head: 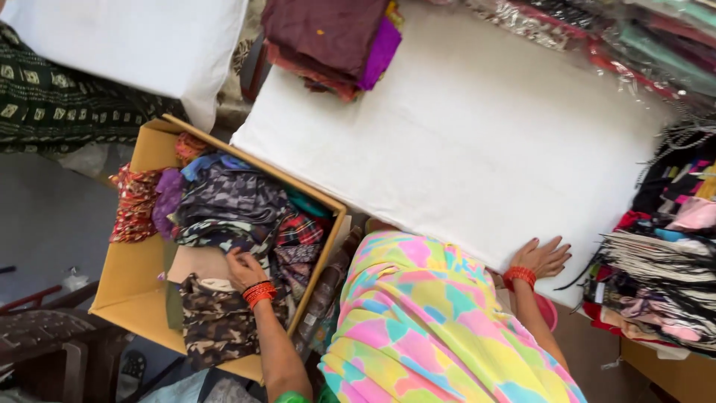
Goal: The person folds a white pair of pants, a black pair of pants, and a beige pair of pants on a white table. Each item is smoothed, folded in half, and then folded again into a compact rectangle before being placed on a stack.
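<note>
Left hand reaching down and forward, fingers curled, knuckles up, red bangles at the wrist, forearm bare up to a green sleeve edge; right hand stretched out to the side, palm down, fingers spread flat, red bangles at that wrist too.

Cardboard box open, tilted; stuffed w/ folded fabrics, camo, plaid, purple; beside white mattress.

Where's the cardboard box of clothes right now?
The cardboard box sits at the lower left of the head view, beside the white mattress; the left hand reaches into its folded fabrics.
</note>
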